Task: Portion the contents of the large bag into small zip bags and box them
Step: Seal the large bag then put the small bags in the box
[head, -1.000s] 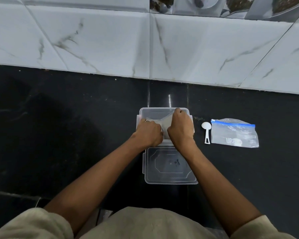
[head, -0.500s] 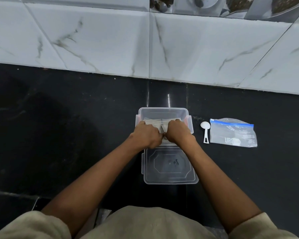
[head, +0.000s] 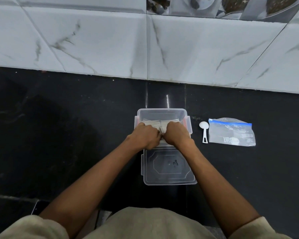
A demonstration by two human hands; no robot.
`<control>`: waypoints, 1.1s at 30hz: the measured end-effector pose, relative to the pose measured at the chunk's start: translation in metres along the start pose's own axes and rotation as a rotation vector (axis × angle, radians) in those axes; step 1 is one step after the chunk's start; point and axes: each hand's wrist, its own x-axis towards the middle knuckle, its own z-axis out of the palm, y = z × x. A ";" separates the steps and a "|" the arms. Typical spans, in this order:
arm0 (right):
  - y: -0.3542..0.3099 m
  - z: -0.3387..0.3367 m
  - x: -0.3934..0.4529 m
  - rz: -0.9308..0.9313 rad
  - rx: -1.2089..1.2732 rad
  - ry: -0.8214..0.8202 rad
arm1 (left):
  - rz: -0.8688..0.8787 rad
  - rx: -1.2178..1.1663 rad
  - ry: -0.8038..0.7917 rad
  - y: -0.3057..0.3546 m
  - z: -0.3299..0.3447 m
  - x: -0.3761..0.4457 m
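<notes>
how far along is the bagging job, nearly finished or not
Nearly finished, it seems. Done: the large bag lies flat and looks almost empty beside the white scoop. In hand: left hand and right hand press small zip bags into the clear box. Left: the lid is off.

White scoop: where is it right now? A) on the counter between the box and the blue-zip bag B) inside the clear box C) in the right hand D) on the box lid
A: the white scoop lies on the black counter, right of the clear box and just left of the blue-zip bag, while both hands are at the box.
</notes>
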 end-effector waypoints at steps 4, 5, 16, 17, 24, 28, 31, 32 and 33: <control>-0.001 -0.005 -0.011 0.017 0.101 0.079 | -0.023 -0.150 0.151 0.000 0.004 -0.001; 0.000 -0.005 -0.017 0.006 0.148 0.125 | -0.016 -0.213 0.235 0.001 0.005 -0.003; 0.061 0.046 -0.101 0.156 0.332 0.746 | -0.677 -0.889 0.784 0.042 0.086 -0.090; 0.069 0.052 -0.103 0.233 0.286 0.660 | -0.721 -0.915 0.670 0.043 0.097 -0.096; 0.080 0.068 -0.110 0.355 0.273 0.276 | -0.674 -0.949 0.338 0.045 0.098 -0.101; 0.091 0.058 -0.109 0.396 0.479 0.243 | -0.713 -0.927 0.355 0.048 0.097 -0.105; 0.096 0.040 -0.121 0.417 0.674 0.292 | -0.710 -0.984 0.435 0.047 0.095 -0.118; 0.096 0.033 -0.127 0.421 0.746 0.313 | -0.700 -1.018 0.462 0.047 0.092 -0.122; 0.097 0.024 -0.133 0.416 0.804 0.336 | -0.687 -1.065 0.490 0.049 0.088 -0.127</control>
